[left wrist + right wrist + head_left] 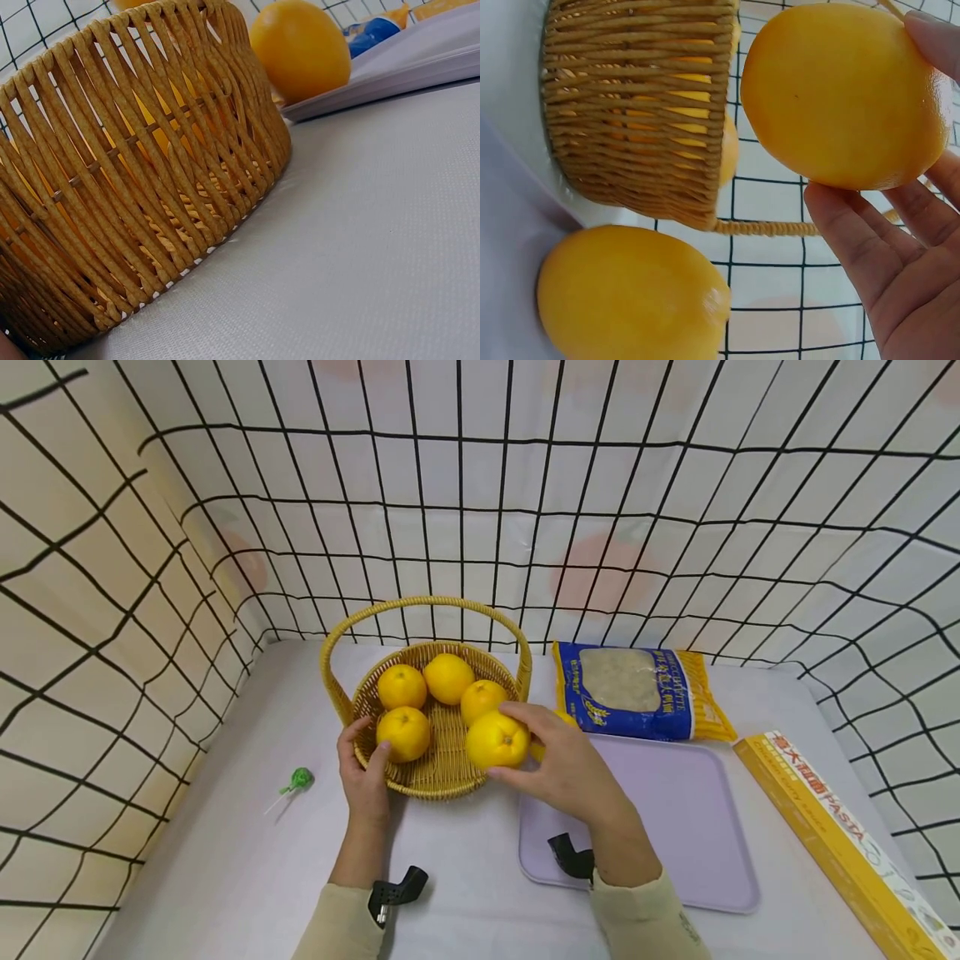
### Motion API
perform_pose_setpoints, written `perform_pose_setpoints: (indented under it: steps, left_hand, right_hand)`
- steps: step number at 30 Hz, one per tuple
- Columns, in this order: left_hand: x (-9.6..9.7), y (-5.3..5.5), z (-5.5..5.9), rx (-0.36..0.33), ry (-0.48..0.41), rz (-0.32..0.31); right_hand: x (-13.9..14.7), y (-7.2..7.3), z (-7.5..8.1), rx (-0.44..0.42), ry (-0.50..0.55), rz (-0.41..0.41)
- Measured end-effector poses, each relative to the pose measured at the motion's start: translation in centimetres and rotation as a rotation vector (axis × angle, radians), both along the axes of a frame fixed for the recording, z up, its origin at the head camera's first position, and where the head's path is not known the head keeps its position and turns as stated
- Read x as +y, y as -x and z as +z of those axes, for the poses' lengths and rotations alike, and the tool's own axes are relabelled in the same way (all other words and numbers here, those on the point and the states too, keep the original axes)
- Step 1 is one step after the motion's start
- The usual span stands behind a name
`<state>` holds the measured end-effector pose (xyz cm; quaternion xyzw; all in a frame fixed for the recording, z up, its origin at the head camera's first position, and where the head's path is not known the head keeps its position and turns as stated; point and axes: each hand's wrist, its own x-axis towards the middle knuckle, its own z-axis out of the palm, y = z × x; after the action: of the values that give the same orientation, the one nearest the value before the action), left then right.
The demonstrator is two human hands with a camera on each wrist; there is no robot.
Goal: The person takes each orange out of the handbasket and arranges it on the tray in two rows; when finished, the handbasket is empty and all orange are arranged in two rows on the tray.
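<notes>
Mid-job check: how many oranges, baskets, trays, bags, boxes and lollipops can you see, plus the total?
Wicker basket: 1
Oranges: 6 (4 in the basket, 1 in the right hand, 1 behind that hand)
Purple tray: 1
Blue-and-yellow bag: 1
Pasta box: 1
Green lollipop: 1
Total: 11

Bright, diffuse light fills the head view, warmer along the left side, leaving only soft, pale shadows on the white surface (225, 868), while the wide lens bows the black wire grid (461, 472) towards the edges. The left wrist view looks greyer, with the basket (150, 165) darkening at its lower left and the packet behind blurred. In the right wrist view, small glossy highlights mark the lower yellow fruit (630, 296).
</notes>
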<state>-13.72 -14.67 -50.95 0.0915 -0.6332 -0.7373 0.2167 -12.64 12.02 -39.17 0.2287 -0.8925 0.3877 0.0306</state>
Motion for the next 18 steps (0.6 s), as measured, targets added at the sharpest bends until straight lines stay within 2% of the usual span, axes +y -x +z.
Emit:
perform_pose_setpoints:
  steps: [6,18]
  left_hand:
    - [0.0,0.0,-0.1,0.000,0.000,-0.004]
    - [0.0,-0.1,-0.1,-0.003,-0.004,-0.011]
  right_hand:
    - [1.0,-0.3,0.5,0.027,-0.003,-0.038]
    - [3.4,-0.6,0.8,-0.040,0.001,-0.113]
